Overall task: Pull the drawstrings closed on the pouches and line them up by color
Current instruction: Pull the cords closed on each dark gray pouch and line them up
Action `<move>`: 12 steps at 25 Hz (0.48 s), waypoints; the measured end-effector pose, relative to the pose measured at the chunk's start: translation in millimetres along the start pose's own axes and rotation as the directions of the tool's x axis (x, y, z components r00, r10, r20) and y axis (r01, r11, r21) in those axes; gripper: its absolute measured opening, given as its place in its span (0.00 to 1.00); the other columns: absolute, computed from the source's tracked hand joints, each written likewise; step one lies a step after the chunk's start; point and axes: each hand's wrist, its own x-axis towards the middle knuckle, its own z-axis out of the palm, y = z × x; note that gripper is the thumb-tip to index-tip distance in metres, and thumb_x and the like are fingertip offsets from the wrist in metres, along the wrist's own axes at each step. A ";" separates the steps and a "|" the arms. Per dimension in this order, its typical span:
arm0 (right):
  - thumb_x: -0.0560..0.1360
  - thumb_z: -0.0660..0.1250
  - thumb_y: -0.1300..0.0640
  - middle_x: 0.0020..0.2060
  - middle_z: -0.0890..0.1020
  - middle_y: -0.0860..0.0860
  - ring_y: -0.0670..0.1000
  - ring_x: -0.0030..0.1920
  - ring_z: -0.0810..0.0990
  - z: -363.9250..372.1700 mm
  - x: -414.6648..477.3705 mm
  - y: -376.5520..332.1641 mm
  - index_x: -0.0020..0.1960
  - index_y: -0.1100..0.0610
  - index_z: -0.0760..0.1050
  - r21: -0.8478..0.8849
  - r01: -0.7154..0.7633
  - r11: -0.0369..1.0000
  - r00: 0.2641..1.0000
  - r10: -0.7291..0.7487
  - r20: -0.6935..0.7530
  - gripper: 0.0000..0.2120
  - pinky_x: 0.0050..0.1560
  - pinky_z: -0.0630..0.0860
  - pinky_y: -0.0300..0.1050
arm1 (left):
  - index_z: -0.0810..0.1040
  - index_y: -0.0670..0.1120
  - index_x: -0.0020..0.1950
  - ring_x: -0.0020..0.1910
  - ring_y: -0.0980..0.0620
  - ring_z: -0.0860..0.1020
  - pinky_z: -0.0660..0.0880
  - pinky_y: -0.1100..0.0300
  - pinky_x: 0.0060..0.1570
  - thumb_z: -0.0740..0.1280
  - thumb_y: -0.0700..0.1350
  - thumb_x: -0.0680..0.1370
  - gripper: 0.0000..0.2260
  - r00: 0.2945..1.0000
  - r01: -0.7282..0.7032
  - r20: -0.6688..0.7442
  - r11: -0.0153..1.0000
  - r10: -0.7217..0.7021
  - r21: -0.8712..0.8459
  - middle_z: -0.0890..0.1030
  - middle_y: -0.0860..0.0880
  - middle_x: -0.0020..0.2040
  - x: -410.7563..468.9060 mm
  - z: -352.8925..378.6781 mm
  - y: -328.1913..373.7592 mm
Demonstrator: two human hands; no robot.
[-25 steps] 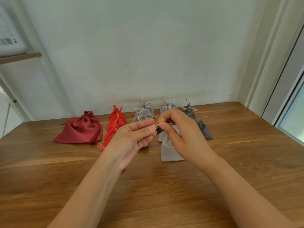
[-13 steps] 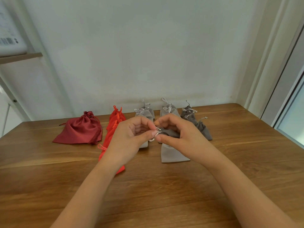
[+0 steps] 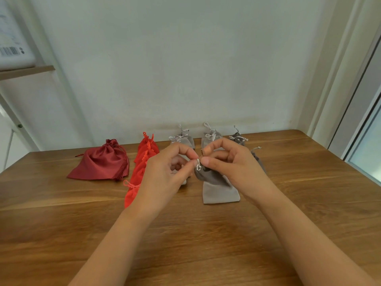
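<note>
No word or number could be read anywhere in view. The only printed matter was on a white box (image 3: 14, 38) at the upper left, which rested on a wooden shelf (image 3: 26, 71). A black barcode (image 3: 9, 51) ran near the box's lower edge, with two small round marks (image 3: 21, 50) just to its right — too small to make out. Faint grey lines of print sat higher on the box's face — blurred, with no letter or digit clear enough to tell.
</note>
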 end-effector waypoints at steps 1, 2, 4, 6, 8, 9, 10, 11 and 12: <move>0.71 0.71 0.66 0.36 0.84 0.53 0.47 0.39 0.83 0.6 -0.7 -0.2 0.44 0.58 0.76 0.019 -0.019 1.000 1.000 0.019 0.005 0.06 0.43 0.77 0.36 | 0.78 0.52 0.42 0.34 0.53 0.79 0.74 0.59 0.36 0.71 0.38 0.73 0.09 1.000 -0.016 0.000 1.000 0.016 0.018 0.81 0.49 0.34 -0.2 0.2 0.4; 0.69 0.72 0.68 0.36 0.84 0.54 0.47 0.38 0.83 -0.1 -0.6 0.3 0.42 0.59 0.76 0.020 -0.025 0.999 1.000 0.025 0.008 0.08 0.41 0.76 0.35 | 0.79 0.52 0.42 0.34 0.56 0.79 0.74 0.65 0.36 0.72 0.38 0.73 0.09 1.000 -0.028 0.001 0.999 0.028 0.033 0.82 0.52 0.36 0.2 0.5 -0.1; 0.67 0.73 0.70 0.37 0.84 0.56 0.48 0.38 0.83 -1.4 -0.8 -1.1 0.40 0.59 0.75 0.041 -0.034 0.999 0.999 0.033 0.004 0.10 0.40 0.76 0.35 | 0.81 0.51 0.43 0.36 0.60 0.79 0.75 0.68 0.39 0.73 0.39 0.72 0.07 0.999 -0.047 0.010 0.997 0.046 0.067 0.83 0.55 0.38 1.6 -1.3 -2.9; 0.66 0.73 0.72 0.37 0.84 0.56 0.48 0.38 0.83 -3.3 -0.9 -3.3 0.39 0.59 0.73 0.060 -0.033 0.998 0.999 0.033 0.011 0.12 0.40 0.77 0.36 | 0.84 0.49 0.42 0.34 0.59 0.78 0.76 0.65 0.37 0.73 0.42 0.71 0.03 0.998 -0.054 0.016 0.995 0.053 0.085 0.83 0.53 0.37 3.7 -4.0 -7.0; 0.67 0.72 0.73 0.36 0.84 0.55 0.49 0.38 0.83 -2.3 -1.5 -3.6 0.39 0.58 0.72 0.038 -0.027 0.999 0.999 0.027 0.020 0.13 0.41 0.78 0.38 | 0.85 0.49 0.42 0.32 0.59 0.77 0.76 0.64 0.36 0.73 0.44 0.71 0.02 0.999 -0.038 0.021 0.996 0.037 0.080 0.83 0.52 0.35 4.7 -5.3 -9.5; 0.68 0.71 0.73 0.36 0.83 0.55 0.49 0.38 0.82 -1.4 -2.0 -3.6 0.39 0.58 0.71 0.021 -0.026 0.999 1.000 0.025 0.018 0.13 0.42 0.78 0.39 | 0.85 0.50 0.43 0.32 0.60 0.77 0.77 0.63 0.38 0.73 0.44 0.71 0.03 0.999 -0.038 0.042 0.995 0.034 0.087 0.83 0.53 0.35 4.9 -4.8 -10.7; 0.69 0.70 0.73 0.36 0.82 0.55 0.49 0.38 0.81 -0.8 -2.1 -4.1 0.39 0.57 0.70 0.005 -0.021 1.000 1.000 0.020 0.013 0.14 0.43 0.78 0.39 | 0.84 0.52 0.44 0.34 0.60 0.78 0.78 0.62 0.40 0.72 0.42 0.72 0.05 0.997 -0.044 0.072 0.993 0.036 0.108 0.83 0.54 0.36 4.9 -4.1 -11.6; 0.70 0.68 0.74 0.36 0.81 0.54 0.49 0.37 0.80 -1.2 -2.1 -5.1 0.39 0.57 0.70 -0.005 -0.018 1.000 1.000 0.018 0.002 0.14 0.42 0.78 0.39 | 0.83 0.55 0.44 0.35 0.59 0.79 0.78 0.59 0.41 0.72 0.41 0.73 0.07 0.994 -0.042 0.105 0.990 0.028 0.133 0.83 0.55 0.36 5.4 -3.6 -12.6; 0.71 0.67 0.74 0.35 0.80 0.53 0.48 0.37 0.79 -3.3 -1.6 -5.7 0.39 0.57 0.69 -0.003 -0.018 1.000 1.000 0.018 -0.012 0.14 0.42 0.77 0.38 | 0.82 0.56 0.43 0.35 0.58 0.80 0.79 0.57 0.42 0.71 0.41 0.74 0.09 0.991 -0.023 0.133 0.988 0.003 0.151 0.83 0.55 0.36 5.9 -3.1 -13.7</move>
